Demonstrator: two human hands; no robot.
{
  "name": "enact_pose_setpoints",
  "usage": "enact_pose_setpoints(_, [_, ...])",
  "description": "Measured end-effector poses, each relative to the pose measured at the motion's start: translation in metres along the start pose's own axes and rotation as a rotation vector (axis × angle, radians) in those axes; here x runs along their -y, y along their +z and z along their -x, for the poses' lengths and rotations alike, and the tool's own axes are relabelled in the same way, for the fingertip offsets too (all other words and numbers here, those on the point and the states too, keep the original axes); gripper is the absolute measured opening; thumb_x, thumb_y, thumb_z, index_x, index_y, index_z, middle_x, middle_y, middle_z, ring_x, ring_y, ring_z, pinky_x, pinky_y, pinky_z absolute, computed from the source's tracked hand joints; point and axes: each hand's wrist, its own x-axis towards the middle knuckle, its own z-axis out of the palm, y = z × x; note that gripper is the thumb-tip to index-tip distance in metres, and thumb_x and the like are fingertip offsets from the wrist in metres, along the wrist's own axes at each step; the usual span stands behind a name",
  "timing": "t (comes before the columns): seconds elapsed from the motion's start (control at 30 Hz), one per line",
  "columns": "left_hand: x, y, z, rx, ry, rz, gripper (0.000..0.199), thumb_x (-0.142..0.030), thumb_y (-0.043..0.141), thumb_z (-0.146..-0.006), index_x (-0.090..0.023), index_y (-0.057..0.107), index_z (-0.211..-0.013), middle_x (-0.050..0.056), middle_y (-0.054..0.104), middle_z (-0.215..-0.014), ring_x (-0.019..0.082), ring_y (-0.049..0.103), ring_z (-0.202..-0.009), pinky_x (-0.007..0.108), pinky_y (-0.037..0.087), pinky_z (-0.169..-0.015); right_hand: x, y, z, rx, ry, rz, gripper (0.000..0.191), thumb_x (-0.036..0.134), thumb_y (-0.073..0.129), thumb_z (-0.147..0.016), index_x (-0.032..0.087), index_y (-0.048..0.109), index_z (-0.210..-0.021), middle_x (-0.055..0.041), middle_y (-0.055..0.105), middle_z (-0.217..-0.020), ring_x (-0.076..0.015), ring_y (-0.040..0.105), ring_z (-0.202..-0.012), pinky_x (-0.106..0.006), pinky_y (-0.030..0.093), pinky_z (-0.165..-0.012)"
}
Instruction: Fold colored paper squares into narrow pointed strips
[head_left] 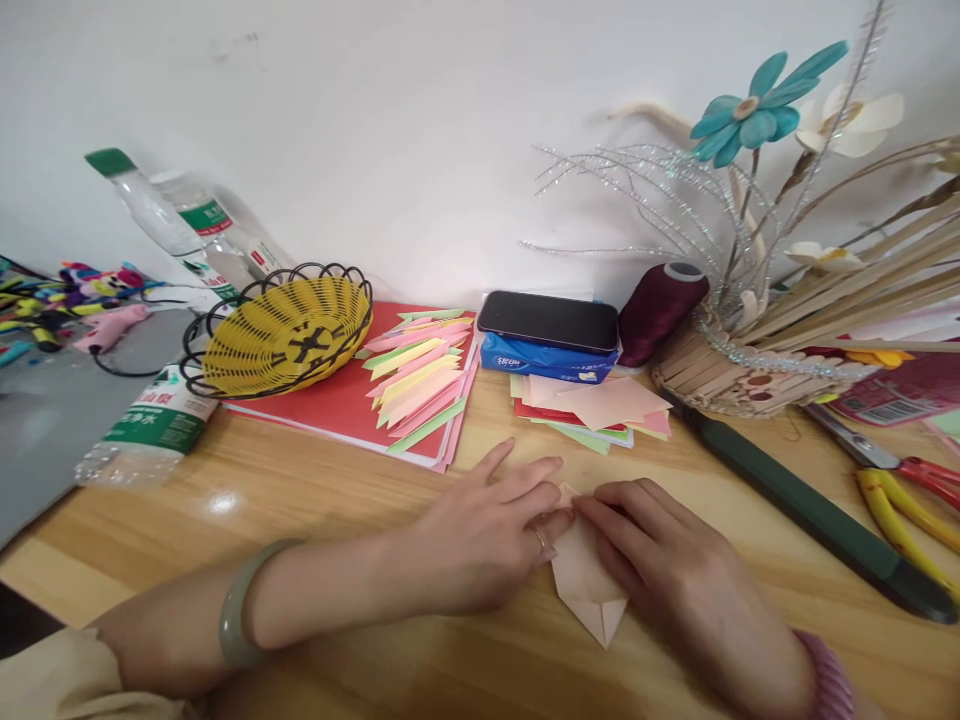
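A pale pink sheet of paper, folded to a point at its near end, lies on the wooden table between my hands. My left hand, with a ring on one finger, rests at the paper's left and far edge, its fingertips on the paper and its upper fingers spread. From the right, my right hand pinches the paper's far part between bent fingers. Both hands' fingertips meet near the far end, where they partly hide the folds.
Folded paper strips lie on a red sheet beside a yellow basket. Behind the hands are loose papers and a phone on a blue packet. A dark green tool and scissors lie right.
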Motion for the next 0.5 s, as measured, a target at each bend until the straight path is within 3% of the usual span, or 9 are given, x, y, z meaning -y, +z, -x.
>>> enact_pose_setpoints(0.2, [0.0018,-0.0033,-0.0029,-0.009,-0.018,0.023,0.026,-0.021,0.053,-0.086,-0.013,0.057,-0.110,0.012,0.056,-0.109,0.029,0.041,-0.119,0.052,0.036,-0.099,-0.0022,0.0018,-0.0057,0.048,0.023,0.067,0.026,0.013,0.034,-0.087,0.015,0.056,-0.101,-0.0070,0.055,-0.082,-0.0180,0.055,-0.072,-0.032,0.050,-0.062])
enact_pose_setpoints(0.33, [0.0036,-0.0019,-0.0021,-0.023,0.003,0.026,0.024,-0.020,0.049,-0.088,-0.013,0.057,-0.109,0.012,0.055,-0.111,0.029,0.037,-0.122,0.056,0.033,-0.100,-0.0059,0.0027,-0.0052,0.058,0.021,0.091,0.035,0.013,0.035,-0.085,0.015,0.051,-0.116,-0.0054,0.054,-0.080,-0.0162,0.055,-0.066,-0.030,0.050,-0.059])
enact_pose_setpoints(0.5, [0.0048,-0.0015,-0.0010,-0.025,-0.001,0.006,0.027,-0.022,0.048,-0.088,-0.015,0.055,-0.114,0.012,0.055,-0.114,0.030,0.035,-0.123,0.057,0.031,-0.100,-0.0079,-0.0009,-0.0014,0.065,0.005,0.023,0.041,0.012,0.034,-0.084,0.016,0.048,-0.123,-0.0063,0.055,-0.084,-0.0173,0.057,-0.072,-0.031,0.051,-0.063])
